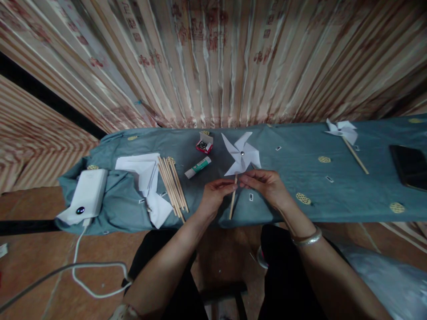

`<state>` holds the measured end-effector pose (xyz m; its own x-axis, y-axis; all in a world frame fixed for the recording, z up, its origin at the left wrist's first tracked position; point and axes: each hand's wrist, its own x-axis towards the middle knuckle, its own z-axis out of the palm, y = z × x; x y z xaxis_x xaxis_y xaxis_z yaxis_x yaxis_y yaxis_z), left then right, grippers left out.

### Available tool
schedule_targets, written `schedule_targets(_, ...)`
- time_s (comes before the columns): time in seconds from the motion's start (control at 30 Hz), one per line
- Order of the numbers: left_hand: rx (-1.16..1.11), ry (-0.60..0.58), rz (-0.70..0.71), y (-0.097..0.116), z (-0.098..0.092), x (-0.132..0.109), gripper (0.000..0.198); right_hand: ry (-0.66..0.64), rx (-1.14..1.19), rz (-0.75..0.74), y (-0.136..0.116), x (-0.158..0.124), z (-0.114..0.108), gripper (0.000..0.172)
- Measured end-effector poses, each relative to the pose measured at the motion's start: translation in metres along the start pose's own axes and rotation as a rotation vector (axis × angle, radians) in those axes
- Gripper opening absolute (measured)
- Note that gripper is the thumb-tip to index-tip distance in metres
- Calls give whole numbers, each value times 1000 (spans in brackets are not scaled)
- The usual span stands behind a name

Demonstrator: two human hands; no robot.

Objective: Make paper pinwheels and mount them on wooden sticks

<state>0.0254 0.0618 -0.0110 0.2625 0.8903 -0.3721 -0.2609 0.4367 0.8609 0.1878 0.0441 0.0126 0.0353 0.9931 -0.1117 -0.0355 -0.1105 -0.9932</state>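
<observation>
A white paper pinwheel with a silver pin at its centre lies in front of me, fixed to a wooden stick. Thumb and fingers of my left hand pinch that stick just under the blades. My right hand is closed at the pinwheel's lower edge, its fingertips close beside the stick; exactly what they touch there is hard to see. Behind my left hand are a glue stick and a small red box of pins with its lid up.
Left of my hands lie a bundle of wooden sticks, white paper pieces and a white power bank with a cable. To the right are another pinwheel and a black phone. A patterned curtain hangs behind the green tablecloth.
</observation>
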Motion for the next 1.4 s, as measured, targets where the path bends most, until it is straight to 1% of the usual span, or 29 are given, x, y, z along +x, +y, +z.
schedule_targets(0.03, 2, 12, 1, -1, -1, 1, 25, 13, -7, 5, -2, -1, -4, 36)
schedule_targets(0.1, 9, 29, 0, -1, -3, 3, 26, 85, 8, 6, -6, -3, -15, 39)
schedule_targets(0.2, 27, 27, -12, 0, -3, 3, 27, 277, 108, -55, -10, -2, -32, 38)
schedule_targets(0.27, 34, 14, -21, 1, -1, 1, 27, 391, 163, -107, -10, 1, -40, 35)
schedule_targets(0.33, 27, -1, -33, 2, 0, -1, 27, 444, 179, -126, -8, 5, -43, 32)
schedule_targets(0.4, 20, -23, -49, 2, 1, -3, 26, 433, 171, -113, -4, 8, -41, 30)
schedule_targets(0.57, 37, -58, -68, 1, 2, -4, 26, 334, 180, -46, 1, 13, -33, 32)
schedule_targets(0.9, 27, -29, -53, 1, 0, -2, 25, 296, 236, 15, -2, 10, -27, 33)
schedule_targets(1.13, 32, -12, -34, 1, 0, -1, 26, 247, 203, 26, -6, 5, -23, 36)
schedule_targets(1.4, 22, -2, -25, 0, 0, 1, 28, 216, 172, 53, -5, 2, -19, 37)
